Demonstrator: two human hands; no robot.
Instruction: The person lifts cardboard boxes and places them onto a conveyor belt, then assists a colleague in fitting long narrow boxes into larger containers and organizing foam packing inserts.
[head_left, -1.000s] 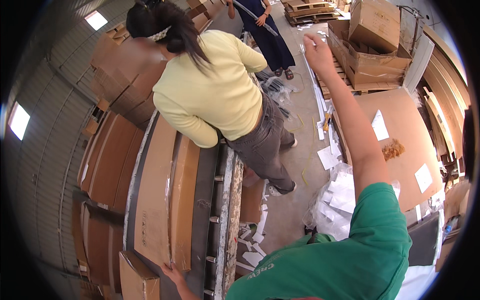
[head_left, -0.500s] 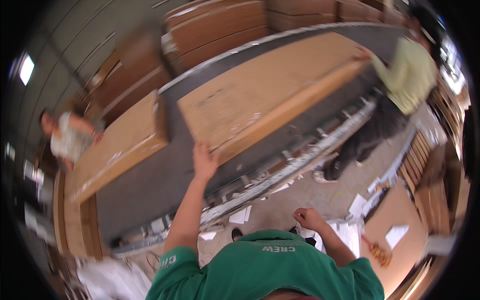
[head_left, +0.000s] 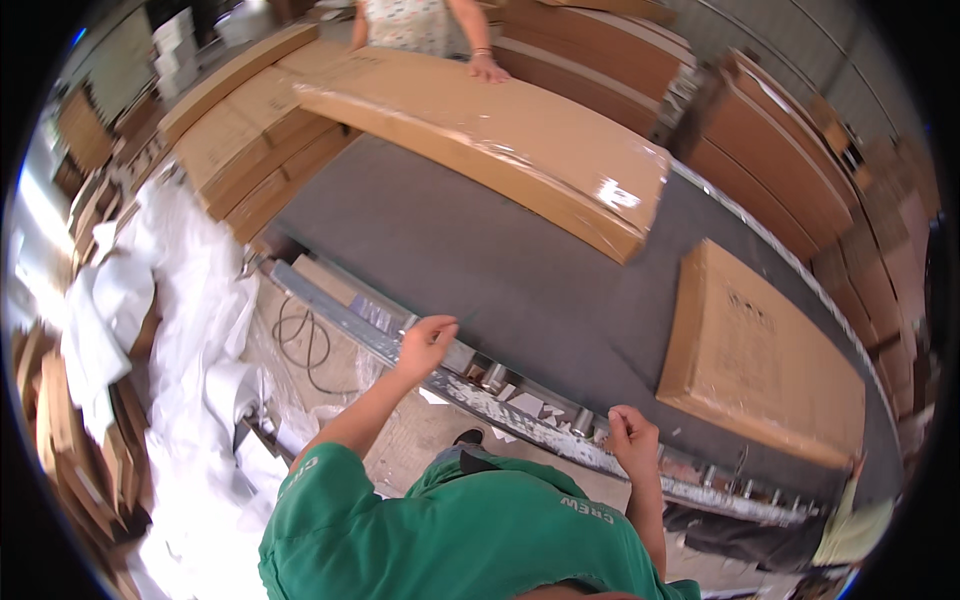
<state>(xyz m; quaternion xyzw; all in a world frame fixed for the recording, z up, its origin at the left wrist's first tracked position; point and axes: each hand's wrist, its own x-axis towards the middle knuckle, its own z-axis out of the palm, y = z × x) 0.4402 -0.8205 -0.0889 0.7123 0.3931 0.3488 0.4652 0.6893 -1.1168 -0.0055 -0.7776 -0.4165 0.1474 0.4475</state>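
Observation:
I stand at a grey conveyor belt (head_left: 470, 260) with a metal side rail (head_left: 520, 415). My left hand (head_left: 425, 343) rests on the rail's edge, fingers curled over it, holding nothing I can make out. My right hand (head_left: 632, 440) is closed into a loose fist against the rail further right. A long flat cardboard box (head_left: 500, 135) lies across the belt ahead of me. Another person's hand (head_left: 487, 68) rests on its far edge. A second flat cardboard box (head_left: 760, 355) lies on the belt to my right.
Stacks of flat cardboard boxes (head_left: 250, 120) stand at the far left and along the far right (head_left: 790, 170). White plastic wrapping (head_left: 190, 300) is piled on the floor to my left, with a black cable (head_left: 300, 345) beside it. A person in yellow-green (head_left: 850, 525) is at lower right.
The view has swung round. My left hand has come down from the box on the belt to the rail, and my right hand has risen to the rail.

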